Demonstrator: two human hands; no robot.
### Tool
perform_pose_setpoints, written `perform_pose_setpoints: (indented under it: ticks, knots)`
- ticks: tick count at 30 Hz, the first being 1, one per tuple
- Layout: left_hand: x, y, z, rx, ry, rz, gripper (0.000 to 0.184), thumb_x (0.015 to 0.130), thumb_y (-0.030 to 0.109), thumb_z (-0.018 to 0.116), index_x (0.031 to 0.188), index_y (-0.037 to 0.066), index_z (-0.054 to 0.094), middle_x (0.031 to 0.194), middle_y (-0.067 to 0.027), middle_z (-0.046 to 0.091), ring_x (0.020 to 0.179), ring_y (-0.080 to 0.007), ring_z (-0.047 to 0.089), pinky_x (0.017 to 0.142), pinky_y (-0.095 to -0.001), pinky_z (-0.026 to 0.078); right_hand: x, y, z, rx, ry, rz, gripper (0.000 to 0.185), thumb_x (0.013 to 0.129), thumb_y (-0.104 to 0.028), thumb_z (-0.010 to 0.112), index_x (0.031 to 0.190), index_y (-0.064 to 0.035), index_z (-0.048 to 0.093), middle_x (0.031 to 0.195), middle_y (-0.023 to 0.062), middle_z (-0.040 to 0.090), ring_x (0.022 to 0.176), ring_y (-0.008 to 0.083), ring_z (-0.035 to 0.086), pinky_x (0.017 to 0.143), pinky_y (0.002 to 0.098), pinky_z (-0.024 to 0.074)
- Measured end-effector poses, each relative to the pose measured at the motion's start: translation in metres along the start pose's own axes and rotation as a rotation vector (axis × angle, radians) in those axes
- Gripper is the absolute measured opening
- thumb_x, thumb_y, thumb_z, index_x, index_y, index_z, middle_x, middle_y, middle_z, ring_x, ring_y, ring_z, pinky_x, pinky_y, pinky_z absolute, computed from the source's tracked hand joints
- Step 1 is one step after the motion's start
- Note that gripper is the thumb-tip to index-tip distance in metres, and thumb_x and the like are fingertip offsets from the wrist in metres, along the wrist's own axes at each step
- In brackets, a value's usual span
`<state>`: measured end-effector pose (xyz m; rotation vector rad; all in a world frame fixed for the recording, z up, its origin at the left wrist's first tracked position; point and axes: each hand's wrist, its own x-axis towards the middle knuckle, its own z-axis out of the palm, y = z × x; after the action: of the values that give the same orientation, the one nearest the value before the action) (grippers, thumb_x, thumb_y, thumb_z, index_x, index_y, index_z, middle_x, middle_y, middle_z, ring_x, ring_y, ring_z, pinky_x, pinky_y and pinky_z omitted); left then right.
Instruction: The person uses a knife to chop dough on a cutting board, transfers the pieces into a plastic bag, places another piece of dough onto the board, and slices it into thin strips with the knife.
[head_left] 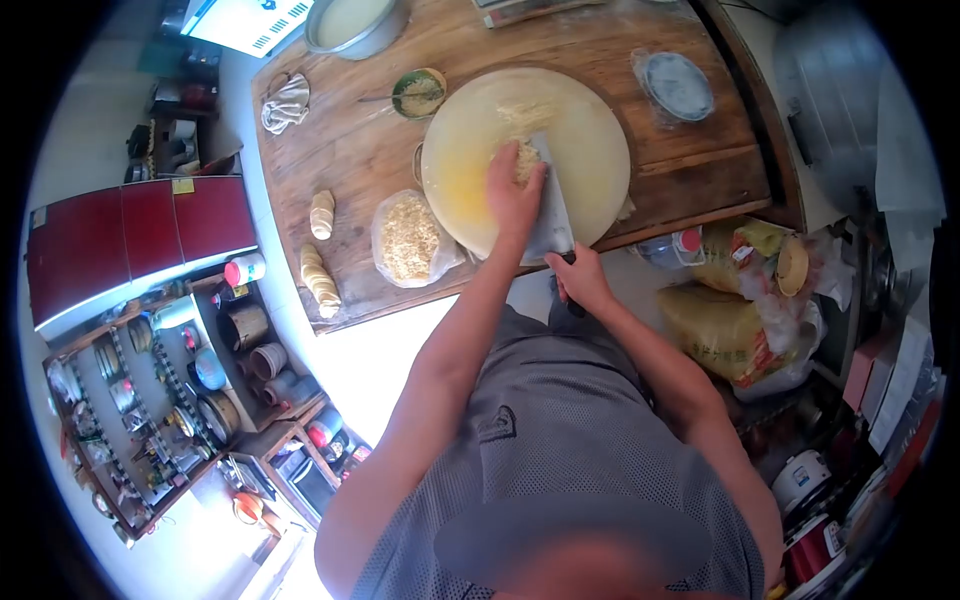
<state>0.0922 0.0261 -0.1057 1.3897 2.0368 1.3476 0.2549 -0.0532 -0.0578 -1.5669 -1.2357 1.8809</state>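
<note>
A round, pale cutting board (590, 120) lies on the wooden table, with finely chopped pale yellowish food (528, 112) on it. My left hand (515, 190) is over the board, its fingers curled against a small heap of this food beside the blade. My right hand (580, 280) grips the handle of a cleaver (552, 205), whose broad blade points away from me across the board. Left of the board stands a clear plastic bag (408, 240) full of similar chopped bits. Behind it is a small green bowl (418, 93) with chopped food and a utensil in it.
On the wooden table (340, 130) are sliced pale rolls (320, 280), a cloth (286, 103), a metal pot (355, 25) and a plastic-wrapped round container (677, 87). Sacks (705, 325) and a plastic bottle (672, 248) stand below the table's right side.
</note>
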Motion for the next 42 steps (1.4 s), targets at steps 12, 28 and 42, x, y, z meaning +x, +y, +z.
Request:
perform_pose_setpoints:
  ticks: [12,28,42]
  knots:
    - [-0.027,-0.022,-0.13,-0.072,-0.133,0.077,0.069,0.082,0.028,0.081,0.138,-0.002,0.056,0.141,-0.0233,0.055,0.133,-0.0412,0.049,0.114,-0.0477,0.038,-0.076,0.0,0.137,0.001,0.135,0.053,0.021,0.097,-0.018,0.069,0.091,0.0003,0.06,0.058,0.0028,0.057,0.042,0.0112,0.052,0.041,0.0307,0.0425]
    - [-0.031,-0.157,-0.203,0.168,-0.186,0.175,0.056,0.092,0.029,0.071,0.138,0.001,0.057,0.147,-0.0263,0.049,0.137,-0.0449,0.045,0.114,-0.0515,0.036,-0.13,0.004,0.214,-0.189,0.034,0.264,0.025,0.094,-0.019,0.069,0.099,0.0041,0.06,0.063,0.0081,0.061,0.046,0.0165,0.061,0.046,0.0317,0.0488]
    - [-0.022,-0.153,-0.203,0.357,-0.293,0.347,0.063,0.096,0.029,0.063,0.152,0.005,0.046,0.156,-0.0195,0.045,0.148,-0.0384,0.036,0.122,-0.0494,0.027,-0.159,-0.011,0.155,-0.05,0.221,0.197,0.02,0.096,-0.018,0.069,0.099,0.0001,0.061,0.061,0.0032,0.059,0.045,0.0112,0.055,0.044,0.0291,0.0439]
